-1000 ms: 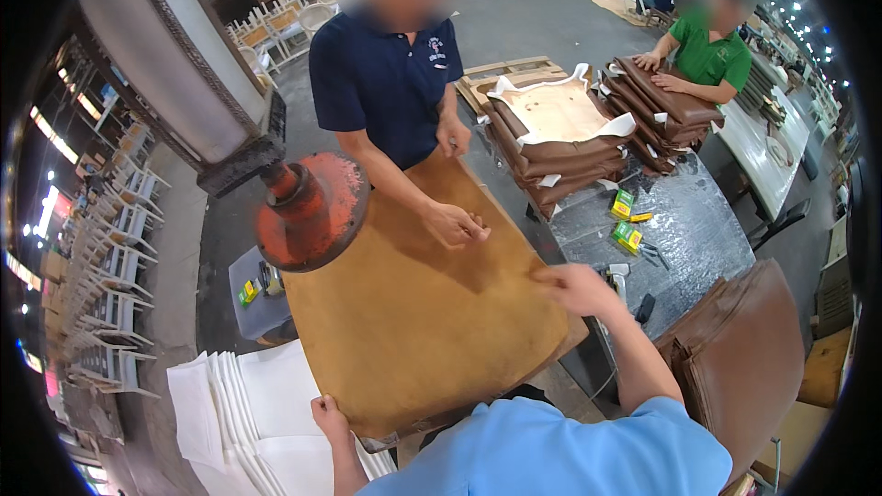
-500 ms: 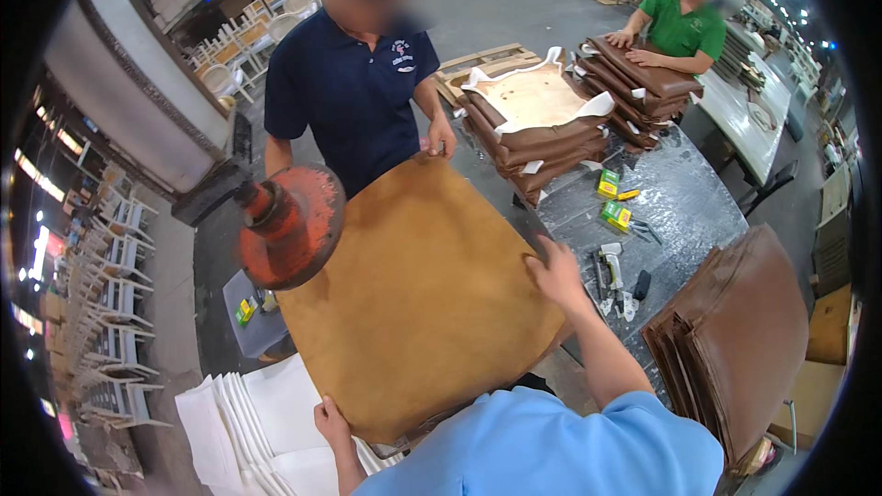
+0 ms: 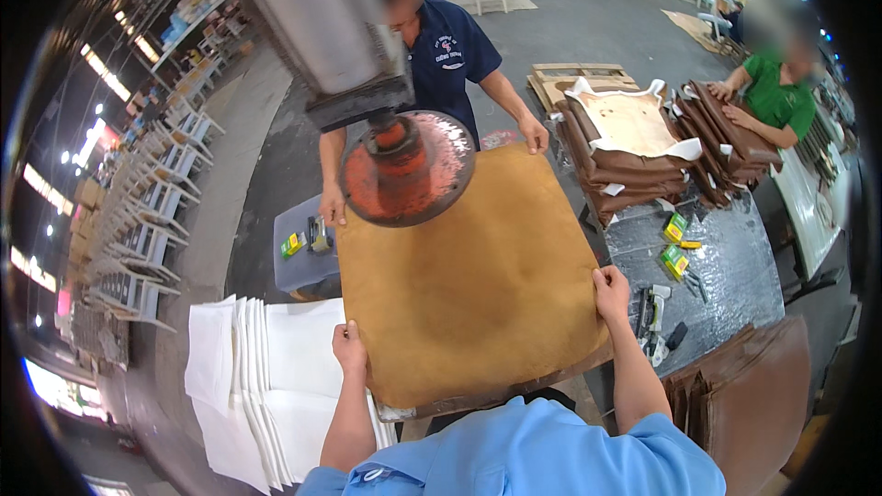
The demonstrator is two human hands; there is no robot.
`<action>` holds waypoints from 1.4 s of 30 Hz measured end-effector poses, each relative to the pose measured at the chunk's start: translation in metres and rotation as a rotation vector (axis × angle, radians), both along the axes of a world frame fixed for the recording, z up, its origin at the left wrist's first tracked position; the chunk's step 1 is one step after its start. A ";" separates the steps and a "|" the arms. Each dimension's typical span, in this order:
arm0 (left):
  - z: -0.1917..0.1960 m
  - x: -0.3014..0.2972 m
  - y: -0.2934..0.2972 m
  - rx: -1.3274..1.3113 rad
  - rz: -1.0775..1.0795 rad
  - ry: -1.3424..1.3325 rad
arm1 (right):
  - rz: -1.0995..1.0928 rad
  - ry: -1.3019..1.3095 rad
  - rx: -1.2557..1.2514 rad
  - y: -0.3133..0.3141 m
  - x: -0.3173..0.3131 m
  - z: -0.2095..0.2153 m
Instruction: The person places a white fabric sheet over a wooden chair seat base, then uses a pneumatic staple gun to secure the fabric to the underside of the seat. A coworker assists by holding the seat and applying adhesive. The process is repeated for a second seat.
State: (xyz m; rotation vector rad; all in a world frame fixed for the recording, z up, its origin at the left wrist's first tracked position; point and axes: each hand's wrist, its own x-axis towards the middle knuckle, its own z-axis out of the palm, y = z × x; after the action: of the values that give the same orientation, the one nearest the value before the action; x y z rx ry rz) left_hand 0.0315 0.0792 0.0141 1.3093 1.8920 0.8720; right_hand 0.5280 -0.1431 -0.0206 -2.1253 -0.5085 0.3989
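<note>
A large tan sheet (image 3: 496,303), suede-like and probably the back of a piece of leather, lies spread in front of me with a darker patch in its middle. My left hand (image 3: 350,347) is closed on its left edge near my body. On the right edge, my right hand (image 3: 611,294) pinches the sheet, thumb on top. A co-worker in a dark blue shirt holds the far edge, one hand (image 3: 535,134) at the far right corner and the other (image 3: 333,206) at the far left. Over the far left part hangs a worn red round press plate (image 3: 409,170), hiding some of it.
White padding sheets (image 3: 303,340) are piled at left, brown leather sheets (image 3: 744,395) at right. A plastic-covered table (image 3: 726,285) carries a staple gun (image 3: 653,308) and small green-yellow boxes (image 3: 675,262). Brown cushions (image 3: 634,179) are stacked beyond. A grey press column (image 3: 303,18) rises at far left.
My right hand has gone from open fingers over the right edge to a grip on it. The sheet now lies squarer beneath the press plate, and my view has turned left.
</note>
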 end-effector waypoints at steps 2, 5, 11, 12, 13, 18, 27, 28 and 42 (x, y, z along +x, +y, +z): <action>-0.002 -0.011 -0.022 0.031 -0.029 0.113 | 0.035 -0.013 0.087 -0.018 -0.005 -0.004; -0.010 -0.029 -0.061 0.115 -0.044 0.166 | 0.022 0.060 0.054 -0.042 -0.013 -0.011; -0.043 -0.041 -0.082 0.207 0.063 -0.033 | 0.024 -0.040 0.140 -0.038 -0.015 -0.022; -0.046 -0.042 -0.081 0.190 0.069 -0.018 | 0.077 -0.072 0.164 -0.036 -0.016 -0.022; -0.048 -0.042 -0.079 0.091 0.101 0.006 | 0.082 -0.088 0.167 -0.034 -0.017 -0.022; -0.046 -0.046 -0.080 0.046 0.100 0.077 | 0.132 -0.146 0.146 -0.030 -0.017 -0.018; -0.037 -0.047 -0.067 -0.051 0.005 0.389 | 0.157 -0.133 -0.155 -0.027 -0.005 -0.009; -0.033 -0.047 -0.064 0.054 -0.016 0.390 | 0.191 -0.246 -0.114 -0.026 -0.004 -0.002; -0.033 0.021 0.107 0.092 0.015 0.181 | 0.162 -0.344 -0.257 0.124 0.027 0.010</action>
State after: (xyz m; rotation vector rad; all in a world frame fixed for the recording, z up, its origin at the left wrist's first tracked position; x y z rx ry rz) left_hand 0.0528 0.1857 -0.0191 1.4742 2.0234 0.8833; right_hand 0.5552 -0.0192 -0.0109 -2.4253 -0.8706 0.1942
